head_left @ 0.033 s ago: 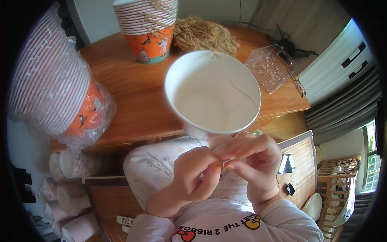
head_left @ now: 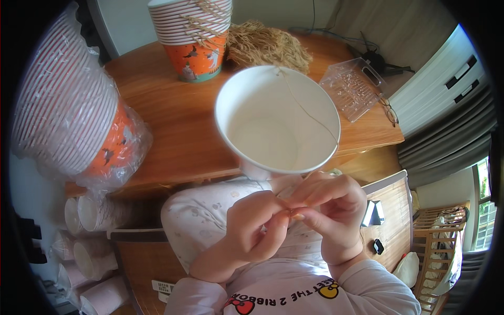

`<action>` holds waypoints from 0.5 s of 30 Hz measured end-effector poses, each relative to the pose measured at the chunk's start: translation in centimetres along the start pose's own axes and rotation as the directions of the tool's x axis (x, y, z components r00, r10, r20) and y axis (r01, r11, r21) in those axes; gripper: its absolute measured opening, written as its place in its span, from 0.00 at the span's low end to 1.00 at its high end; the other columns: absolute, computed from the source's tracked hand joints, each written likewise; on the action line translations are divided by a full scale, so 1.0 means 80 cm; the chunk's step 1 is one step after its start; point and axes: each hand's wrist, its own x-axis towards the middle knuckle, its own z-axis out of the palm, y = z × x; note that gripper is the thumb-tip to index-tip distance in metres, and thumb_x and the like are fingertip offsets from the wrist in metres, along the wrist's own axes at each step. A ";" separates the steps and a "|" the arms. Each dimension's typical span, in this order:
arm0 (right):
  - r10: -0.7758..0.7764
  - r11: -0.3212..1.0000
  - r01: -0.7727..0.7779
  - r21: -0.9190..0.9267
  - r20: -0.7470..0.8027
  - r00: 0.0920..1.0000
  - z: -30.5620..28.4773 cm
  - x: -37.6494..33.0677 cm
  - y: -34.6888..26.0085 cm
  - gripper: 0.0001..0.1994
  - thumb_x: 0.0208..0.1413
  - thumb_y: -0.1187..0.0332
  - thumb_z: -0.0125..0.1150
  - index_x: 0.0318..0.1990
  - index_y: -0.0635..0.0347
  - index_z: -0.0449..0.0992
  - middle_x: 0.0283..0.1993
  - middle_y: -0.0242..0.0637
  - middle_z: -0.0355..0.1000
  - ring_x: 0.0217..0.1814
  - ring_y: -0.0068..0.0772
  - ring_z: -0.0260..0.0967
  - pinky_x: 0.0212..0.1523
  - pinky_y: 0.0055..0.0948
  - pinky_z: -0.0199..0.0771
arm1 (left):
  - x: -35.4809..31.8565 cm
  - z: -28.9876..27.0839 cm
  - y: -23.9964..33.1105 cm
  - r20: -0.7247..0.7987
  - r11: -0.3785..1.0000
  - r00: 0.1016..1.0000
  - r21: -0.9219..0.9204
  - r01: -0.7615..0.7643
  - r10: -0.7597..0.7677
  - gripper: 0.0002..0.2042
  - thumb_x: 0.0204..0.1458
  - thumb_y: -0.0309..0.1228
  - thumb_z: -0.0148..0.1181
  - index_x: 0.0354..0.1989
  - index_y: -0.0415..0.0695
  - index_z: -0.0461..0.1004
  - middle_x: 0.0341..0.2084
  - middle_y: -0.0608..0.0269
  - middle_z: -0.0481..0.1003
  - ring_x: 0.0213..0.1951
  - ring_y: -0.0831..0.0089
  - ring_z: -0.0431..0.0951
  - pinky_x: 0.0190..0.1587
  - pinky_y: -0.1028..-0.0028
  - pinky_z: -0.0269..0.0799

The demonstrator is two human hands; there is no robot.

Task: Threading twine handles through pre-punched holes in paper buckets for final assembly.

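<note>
My left hand and my right hand meet above my lap. Both are closed, thumb and fingertips pinched together at one spot. Whatever lies between the fingertips is too small and covered to make out. Just beyond my hands a large white paper bucket stands at the table's front edge, its mouth facing me. A thin tan cord runs from a hole in the far wall, across the mouth, to the right rim. Neither hand is on the bucket's rim.
A stack of orange patterned buckets with cords hanging down stands behind, beside a heap of tan cords. Plastic-wrapped buckets rise at left. A clear plastic tray and eyeglasses lie at right on the wooden table.
</note>
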 end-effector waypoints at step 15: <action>-0.292 0.755 0.319 -0.572 0.142 0.946 -0.001 0.012 -0.005 0.15 0.44 0.79 0.73 0.39 0.60 0.75 0.34 0.33 0.78 0.35 0.37 0.72 0.39 0.31 0.76 | 0.009 -0.007 -0.004 0.070 0.957 0.984 0.229 -0.176 0.165 0.03 0.46 0.22 0.57 0.23 0.37 0.72 0.15 0.61 0.65 0.17 0.68 0.64 0.21 0.72 0.57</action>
